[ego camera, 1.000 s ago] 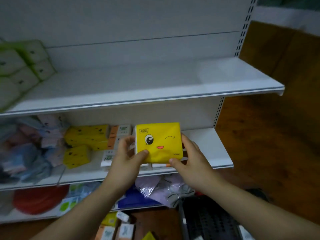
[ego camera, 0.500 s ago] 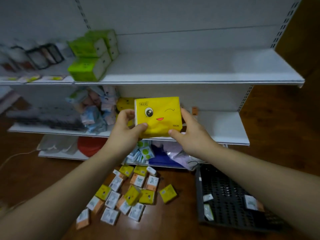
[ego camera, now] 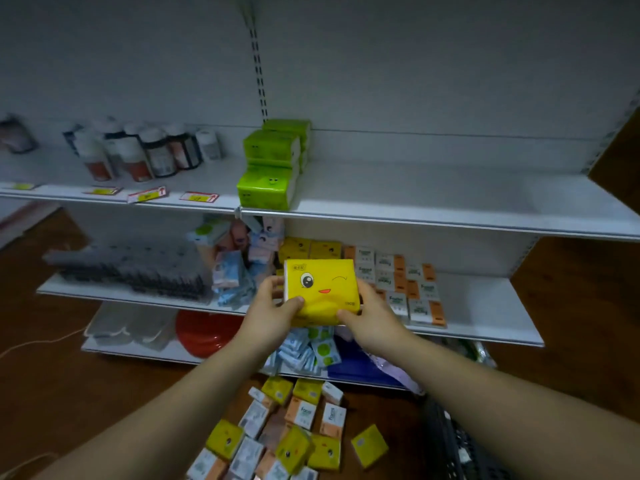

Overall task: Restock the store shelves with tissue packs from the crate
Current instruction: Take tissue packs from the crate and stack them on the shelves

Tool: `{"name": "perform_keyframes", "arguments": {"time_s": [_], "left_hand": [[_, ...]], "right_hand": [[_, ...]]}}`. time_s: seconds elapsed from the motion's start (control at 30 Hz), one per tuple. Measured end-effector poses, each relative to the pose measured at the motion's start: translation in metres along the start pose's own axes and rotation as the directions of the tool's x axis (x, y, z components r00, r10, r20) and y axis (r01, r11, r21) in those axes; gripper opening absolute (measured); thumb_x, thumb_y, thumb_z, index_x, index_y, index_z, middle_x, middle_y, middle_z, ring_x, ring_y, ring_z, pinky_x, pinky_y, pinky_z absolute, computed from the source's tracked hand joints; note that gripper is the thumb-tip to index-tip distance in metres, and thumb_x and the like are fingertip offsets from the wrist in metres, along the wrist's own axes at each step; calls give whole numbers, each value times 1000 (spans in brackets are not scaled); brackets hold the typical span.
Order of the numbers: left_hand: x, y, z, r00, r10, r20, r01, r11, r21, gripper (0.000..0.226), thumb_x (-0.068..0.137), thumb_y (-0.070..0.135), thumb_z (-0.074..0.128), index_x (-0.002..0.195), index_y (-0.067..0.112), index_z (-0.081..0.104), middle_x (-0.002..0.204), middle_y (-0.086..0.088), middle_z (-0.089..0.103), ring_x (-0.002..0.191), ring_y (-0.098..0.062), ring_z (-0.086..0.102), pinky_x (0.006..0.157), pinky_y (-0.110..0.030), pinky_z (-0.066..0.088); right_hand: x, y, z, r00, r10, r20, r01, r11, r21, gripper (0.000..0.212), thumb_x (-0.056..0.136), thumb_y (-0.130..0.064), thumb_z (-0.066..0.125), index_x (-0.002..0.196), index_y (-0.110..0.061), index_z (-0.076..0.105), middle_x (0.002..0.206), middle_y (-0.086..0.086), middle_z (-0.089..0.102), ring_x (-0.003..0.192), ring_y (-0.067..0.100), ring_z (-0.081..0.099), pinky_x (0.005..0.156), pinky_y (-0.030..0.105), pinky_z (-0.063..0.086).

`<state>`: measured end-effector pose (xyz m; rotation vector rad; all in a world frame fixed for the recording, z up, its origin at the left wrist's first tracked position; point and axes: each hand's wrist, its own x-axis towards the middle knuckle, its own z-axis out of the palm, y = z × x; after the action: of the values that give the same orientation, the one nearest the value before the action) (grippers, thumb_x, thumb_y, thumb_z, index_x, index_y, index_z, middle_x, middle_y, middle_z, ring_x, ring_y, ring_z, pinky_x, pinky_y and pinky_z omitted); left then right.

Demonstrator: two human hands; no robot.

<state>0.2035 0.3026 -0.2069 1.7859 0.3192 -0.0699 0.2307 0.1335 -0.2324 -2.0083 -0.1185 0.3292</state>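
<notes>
Fingers (ego camera: 367, 294) of the right hand (ego camera: 373, 318) and of the left hand (ego camera: 272, 315) are curled round a yellow tissue pack (ego camera: 320, 289) — thumbs pressed on its winking-face front, the other fingertips mostly hidden behind it. It is held in the air in front of the middle shelf (ego camera: 485, 329). Just right of the right fingers stand orange-and-white packs (ego camera: 410, 289). Above the left fingers, green packs (ego camera: 268, 183) sit on the upper shelf (ego camera: 450, 216). Below the fingers, small packs (ego camera: 294, 427) lie scattered on the floor (ego camera: 52, 382) — some cut off at the bottom edge. Down and right of the right fingers the dark crate (ego camera: 450, 448) is mostly out of frame. Bottles (ego camera: 138, 152) up and left of the fingers are too blurred to read.
</notes>
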Motion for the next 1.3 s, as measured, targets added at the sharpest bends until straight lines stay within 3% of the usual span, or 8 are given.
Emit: {"name": "perform_keyframes", "arguments": {"time_s": [0.1, 0.2, 0.33, 0.53, 0.83, 1.0, 1.13, 1.3], "left_hand": [[25, -13, -26, 999, -27, 38, 26, 999, 40, 27, 94, 22, 53, 115, 30, 38, 113, 4, 47, 100, -21, 57, 85, -38, 50], [51, -31, -38, 988, -114, 106, 106, 991, 80, 34, 95, 22, 51, 127, 26, 38, 119, 3, 47, 96, -19, 56, 75, -35, 47], [86, -57, -36, 974, -203, 100, 189, 973, 134, 48, 95, 19, 50, 139, 22, 32, 127, -3, 49, 90, -20, 57, 80, -40, 50], [152, -83, -24, 975, -221, 14, 214, 958, 189, 47, 95, 13, 48, 140, 18, 34, 107, -4, 55, 65, -14, 51, 55, -28, 40], [283, -148, -5, 962, -272, 10, 267, 952, 149, 38, 93, 7, 48, 129, 19, 49, 107, -10, 63, 91, -36, 61, 83, -45, 51], [345, -195, -1, 959, -284, -14, 282, 945, 165, 39, 91, 9, 49, 129, 16, 47, 84, -9, 58, 72, -28, 51, 64, -31, 38], [368, -227, 18, 964, -265, 27, 256, 951, 175, 48, 90, 11, 51, 137, 12, 41, 102, -16, 64, 78, -34, 59, 58, -28, 39], [365, -233, 52, 964, -225, 144, 204, 968, 149, 52, 95, 8, 46, 144, 12, 30, 81, 0, 53, 61, -14, 45, 52, -26, 34]], "right_hand": [[19, -5, 28, 999, 30, -13, -29, 997, 69, 44, 91, -13, 58, 125, -35, 41, 124, -1, 54, 109, 20, 56, 94, 43, 50], [37, 1, 45, 999, 45, -19, -45, 999, -8, 46, 94, -15, 55, 135, -28, 38, 126, 0, 53, 106, 18, 54, 87, 33, 47], [70, 21, 60, 996, 90, -13, -90, 995, -44, 50, 95, -17, 53, 140, -28, 35, 132, 3, 51, 112, 22, 53, 94, 40, 47], [141, 55, 79, 990, 139, -14, -139, 990, -21, 51, 96, -18, 51, 142, -28, 33, 132, -1, 52, 105, 17, 53, 82, 27, 42], [270, 118, 97, 987, 156, -48, -159, 984, -75, 44, 95, -23, 54, 138, -24, 42, 130, 2, 57, 110, 23, 56, 87, 31, 47], [333, 167, 123, 979, 192, -65, -198, 974, -107, 52, 96, -22, 51, 146, -22, 34, 135, 10, 53, 113, 31, 54, 80, 25, 42], [348, 207, 139, 963, 226, -146, -238, 969, -68, 50, 97, -16, 46, 145, -24, 34, 137, 8, 50, 108, 30, 55, 81, 27, 45], [332, 223, 120, 959, 136, -247, -223, 904, -365, 61, 96, -13, 44, 150, -23, 17, 144, 15, 31, 99, 36, 56, 74, 31, 46]]}}
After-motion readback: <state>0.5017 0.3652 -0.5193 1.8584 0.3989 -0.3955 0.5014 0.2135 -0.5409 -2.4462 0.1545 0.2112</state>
